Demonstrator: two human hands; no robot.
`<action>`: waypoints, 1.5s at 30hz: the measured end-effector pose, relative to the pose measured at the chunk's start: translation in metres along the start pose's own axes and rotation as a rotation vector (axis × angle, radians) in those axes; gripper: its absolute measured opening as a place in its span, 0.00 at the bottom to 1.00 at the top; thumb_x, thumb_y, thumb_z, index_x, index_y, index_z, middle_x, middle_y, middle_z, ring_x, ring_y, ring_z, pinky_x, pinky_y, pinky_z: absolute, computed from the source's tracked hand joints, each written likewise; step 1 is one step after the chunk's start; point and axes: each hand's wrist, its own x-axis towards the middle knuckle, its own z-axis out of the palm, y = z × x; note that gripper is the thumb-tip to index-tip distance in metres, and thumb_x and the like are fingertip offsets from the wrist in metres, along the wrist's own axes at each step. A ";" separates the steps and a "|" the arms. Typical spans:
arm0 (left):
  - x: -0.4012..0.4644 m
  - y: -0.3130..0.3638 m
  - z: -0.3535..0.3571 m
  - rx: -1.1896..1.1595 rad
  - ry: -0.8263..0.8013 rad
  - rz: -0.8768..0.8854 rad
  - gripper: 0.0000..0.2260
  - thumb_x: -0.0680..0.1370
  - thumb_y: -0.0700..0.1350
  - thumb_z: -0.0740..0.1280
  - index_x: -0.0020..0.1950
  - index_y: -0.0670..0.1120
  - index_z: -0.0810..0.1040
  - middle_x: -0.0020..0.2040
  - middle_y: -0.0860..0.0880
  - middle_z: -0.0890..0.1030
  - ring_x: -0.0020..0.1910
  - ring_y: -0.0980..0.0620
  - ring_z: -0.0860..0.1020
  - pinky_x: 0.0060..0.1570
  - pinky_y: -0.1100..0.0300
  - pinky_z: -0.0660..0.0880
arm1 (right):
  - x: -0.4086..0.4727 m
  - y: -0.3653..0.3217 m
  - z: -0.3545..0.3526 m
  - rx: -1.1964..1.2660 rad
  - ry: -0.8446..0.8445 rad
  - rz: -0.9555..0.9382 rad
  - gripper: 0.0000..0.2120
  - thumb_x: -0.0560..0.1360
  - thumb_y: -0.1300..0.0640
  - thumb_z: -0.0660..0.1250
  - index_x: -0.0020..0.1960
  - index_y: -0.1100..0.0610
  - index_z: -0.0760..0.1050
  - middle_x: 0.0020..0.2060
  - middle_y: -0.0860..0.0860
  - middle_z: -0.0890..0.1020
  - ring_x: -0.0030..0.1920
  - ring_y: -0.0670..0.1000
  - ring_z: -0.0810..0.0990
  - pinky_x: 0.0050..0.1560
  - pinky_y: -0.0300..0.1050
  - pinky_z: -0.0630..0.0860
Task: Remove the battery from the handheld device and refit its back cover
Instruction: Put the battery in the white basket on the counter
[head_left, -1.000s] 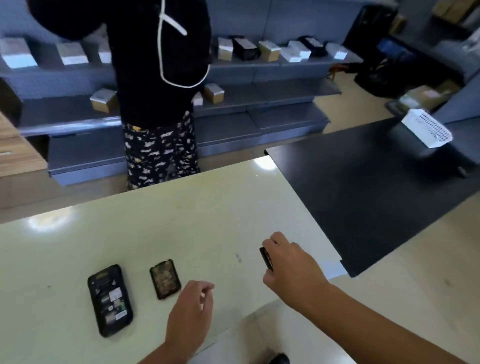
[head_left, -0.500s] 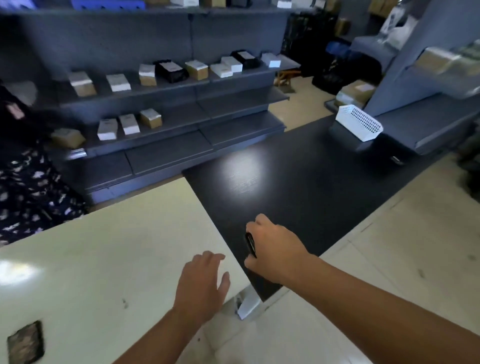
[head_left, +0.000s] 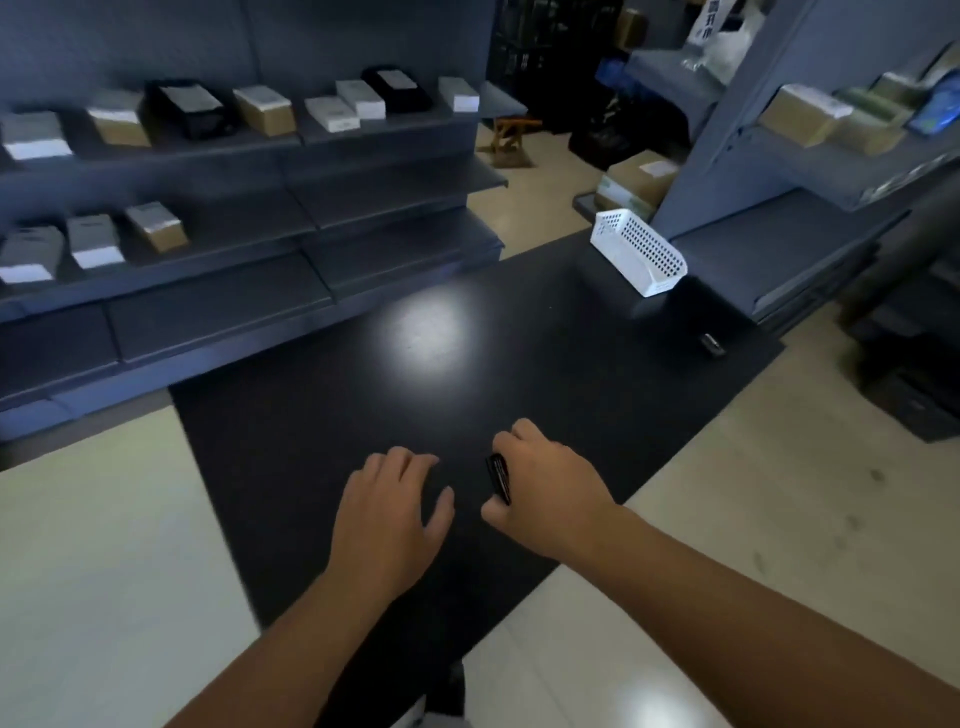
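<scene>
Holding a thin black piece (head_left: 498, 478) — the battery, I judge — in my right hand (head_left: 545, 483), fingers closed on it at centre frame above the black desk (head_left: 519, 364). My left hand (head_left: 387, 512) hovers open, empty. The handheld device isn't in view — next I must set this down and find the cover.

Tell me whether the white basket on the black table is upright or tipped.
Tipped. The basket leans on the black table, its open top turned up and to the left, one perforated side facing the camera. Its contents cannot be told.
</scene>
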 end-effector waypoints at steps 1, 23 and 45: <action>0.016 0.013 0.008 -0.003 -0.005 -0.006 0.19 0.78 0.57 0.67 0.65 0.49 0.79 0.55 0.51 0.81 0.52 0.51 0.78 0.50 0.55 0.76 | 0.010 0.017 -0.004 0.006 -0.005 0.002 0.18 0.74 0.49 0.71 0.59 0.54 0.72 0.56 0.49 0.72 0.46 0.53 0.78 0.43 0.47 0.78; 0.307 0.289 0.168 0.162 0.075 -0.023 0.15 0.76 0.55 0.69 0.59 0.48 0.82 0.51 0.49 0.80 0.49 0.49 0.78 0.47 0.54 0.75 | 0.192 0.410 -0.122 -0.022 0.021 -0.140 0.18 0.73 0.47 0.70 0.58 0.55 0.72 0.56 0.51 0.72 0.51 0.57 0.80 0.47 0.51 0.79; 0.519 0.340 0.290 0.107 -0.039 -0.297 0.22 0.78 0.58 0.64 0.68 0.48 0.77 0.57 0.50 0.80 0.54 0.49 0.78 0.56 0.53 0.76 | 0.428 0.591 -0.156 -0.001 -0.107 -0.195 0.18 0.73 0.49 0.70 0.58 0.56 0.73 0.55 0.51 0.73 0.49 0.56 0.80 0.45 0.50 0.79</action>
